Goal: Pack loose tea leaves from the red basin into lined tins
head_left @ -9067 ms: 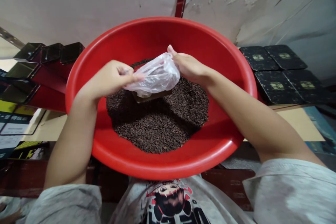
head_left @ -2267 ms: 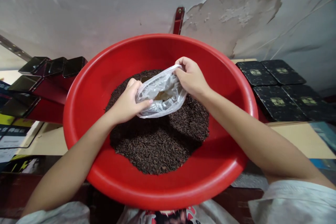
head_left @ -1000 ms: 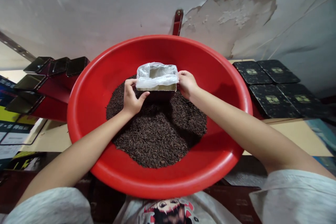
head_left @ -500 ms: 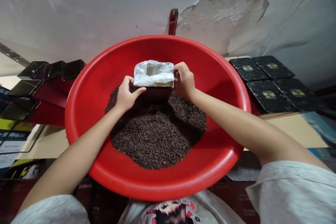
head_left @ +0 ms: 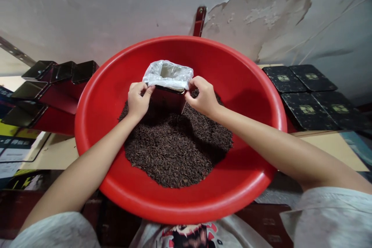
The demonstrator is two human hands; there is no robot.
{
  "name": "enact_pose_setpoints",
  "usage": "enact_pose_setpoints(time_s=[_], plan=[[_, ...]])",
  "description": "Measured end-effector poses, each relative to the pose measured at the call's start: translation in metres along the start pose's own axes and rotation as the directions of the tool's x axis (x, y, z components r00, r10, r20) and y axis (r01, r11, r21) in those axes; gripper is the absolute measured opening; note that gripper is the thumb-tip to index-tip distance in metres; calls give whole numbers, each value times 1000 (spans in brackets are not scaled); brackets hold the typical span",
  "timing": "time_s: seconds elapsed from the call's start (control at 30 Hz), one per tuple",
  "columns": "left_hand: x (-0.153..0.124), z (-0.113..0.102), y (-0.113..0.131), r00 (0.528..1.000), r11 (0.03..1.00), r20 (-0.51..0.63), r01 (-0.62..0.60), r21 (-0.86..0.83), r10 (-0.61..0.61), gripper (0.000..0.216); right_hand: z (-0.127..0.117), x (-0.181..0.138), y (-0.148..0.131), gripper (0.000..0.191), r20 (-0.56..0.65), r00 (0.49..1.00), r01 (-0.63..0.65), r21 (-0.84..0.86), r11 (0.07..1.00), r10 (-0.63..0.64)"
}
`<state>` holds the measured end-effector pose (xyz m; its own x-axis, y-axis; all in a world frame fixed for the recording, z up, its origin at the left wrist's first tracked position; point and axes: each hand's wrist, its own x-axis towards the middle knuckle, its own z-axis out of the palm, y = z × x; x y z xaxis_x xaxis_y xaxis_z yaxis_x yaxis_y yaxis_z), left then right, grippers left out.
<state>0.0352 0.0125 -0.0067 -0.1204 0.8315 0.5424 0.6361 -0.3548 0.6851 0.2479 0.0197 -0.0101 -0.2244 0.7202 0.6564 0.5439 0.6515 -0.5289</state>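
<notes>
A big red basin (head_left: 95,97) holds a heap of dark loose tea leaves (head_left: 177,151). At the heap's far side stands a dark red tin (head_left: 168,99), lined with a clear plastic bag (head_left: 168,74) whose mouth is folded over the rim. My left hand (head_left: 138,99) pinches the bag's edge at the tin's left corner. At the right corner my right hand (head_left: 203,97) pinches the bag the same way. Both hands rest just above the tea.
Open dark red tins (head_left: 43,85) are stacked to the left of the basin. Several black lids with gold emblems (head_left: 308,93) lie on the table to the right. A peeling wall (head_left: 255,19) rises behind. Printed cartons (head_left: 17,151) sit at the lower left.
The bag, loose in my hands seconds ago, now lines the tin with its mouth turned over the rim. In the last half second both hands slid to the near corners.
</notes>
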Motion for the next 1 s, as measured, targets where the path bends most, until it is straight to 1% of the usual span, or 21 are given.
enact_pose_setpoints(time_s=[0.07,0.17,0.23,0.3,0.33,0.43,0.5,0.57,0.63,0.7,0.8,0.9,1.0], plan=[[1,0,-2,1000,999,4,-27,31,27,37,4,-2,-3,17,-11,1000,4,-14,1000,-4],[3,-2,-5,999,999,-11,-44,27,44,19,9,-5,-6,16,-1,1000,7,5,1000,-7],[6,-4,-8,992,991,25,-126,53,125,15,10,-7,-10,16,-27,999,-22,44,999,23],[8,-8,-10,973,968,85,-223,114,215,12,9,-9,-16,18,-68,996,-45,87,995,51],[8,-9,-11,965,957,106,-253,143,239,10,8,-10,-19,19,-72,996,-48,105,993,56],[9,-12,-12,959,941,129,-274,200,252,7,5,-12,-26,18,6,999,-44,143,989,43],[8,-12,-12,960,940,132,-270,211,246,7,3,-13,-28,25,37,999,-44,109,993,40],[6,-11,-13,965,945,128,-252,209,229,7,3,-13,-28,28,36,999,1,27,1000,-2],[5,-9,-14,971,950,116,-231,210,211,8,5,-12,-25,28,48,996,81,-26,996,-80],[4,-6,-18,973,949,117,-220,225,198,8,7,-12,-22,28,73,988,138,-19,990,-136],[0,0,-26,972,939,162,-207,274,167,5,11,-13,-12,26,90,977,194,-16,981,-192],[-6,7,-34,966,931,224,-196,308,129,6,15,-16,4,28,184,947,288,-119,950,-264],[-9,11,-37,951,922,281,-219,318,128,10,13,-17,15,28,270,921,344,-229,911,-280]])
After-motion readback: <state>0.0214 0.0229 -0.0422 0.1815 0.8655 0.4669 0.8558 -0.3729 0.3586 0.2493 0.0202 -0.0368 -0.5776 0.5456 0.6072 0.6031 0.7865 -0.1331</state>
